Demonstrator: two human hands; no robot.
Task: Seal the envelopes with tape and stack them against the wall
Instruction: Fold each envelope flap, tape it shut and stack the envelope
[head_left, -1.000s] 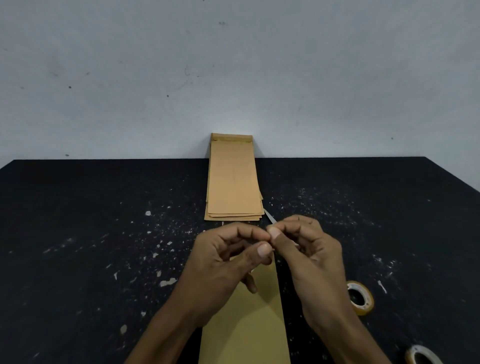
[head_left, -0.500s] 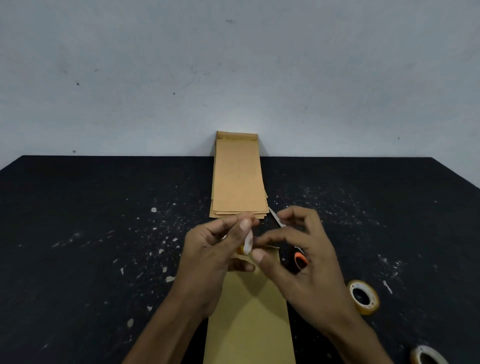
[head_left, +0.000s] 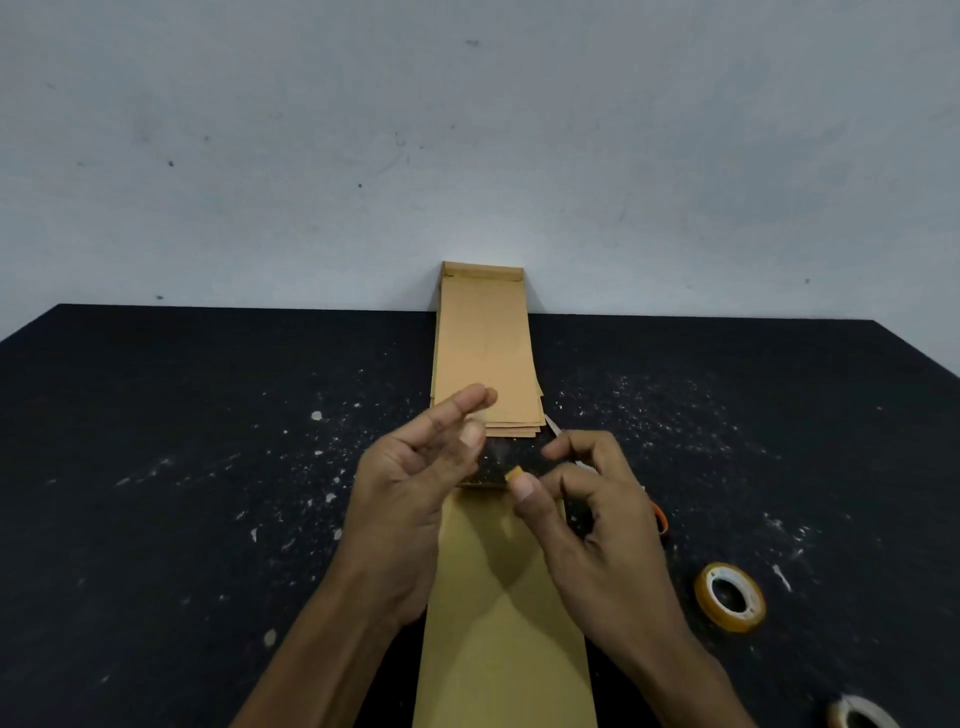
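— Looking down at one long brown envelope (head_left: 509, 623), flat on a black table (head_left: 156, 467) and running lengthwise away from the viewer. Seeing both hands at its far end?

— Yes. Hovering over the far left corner of that envelope: left hand (head_left: 410, 499), palm turned inward, fingers nearly straight, thumb close under the forefinger. Something pale and blurred between those two tips (perhaps clear tape); cannot tell whether pinching anything.

— And over the far right corner?

— Right hand (head_left: 608, 545), fingers curled round a pair of scissors (head_left: 658, 515). Showing only an orange handle loop past the envelope's right edge and a thin metal tip beyond its far end. Carrying a small yellowish tab (head_left: 515, 473) at the thumb tip, just above the envelope's far edge.

— Beyond the envelope?

— Stack of envelopes (head_left: 485, 353), same brown, in line with it and a short gap past its far end, lower edges fanned slightly. Leaning with its top against the pale wall (head_left: 467, 156).

— To the envelope's right?

— Roll of tape (head_left: 730, 597) with a yellowish rim, lying flat, apart from the envelope. Further right and nearer the viewer, second roll (head_left: 860, 714), cut off by the frame edge.
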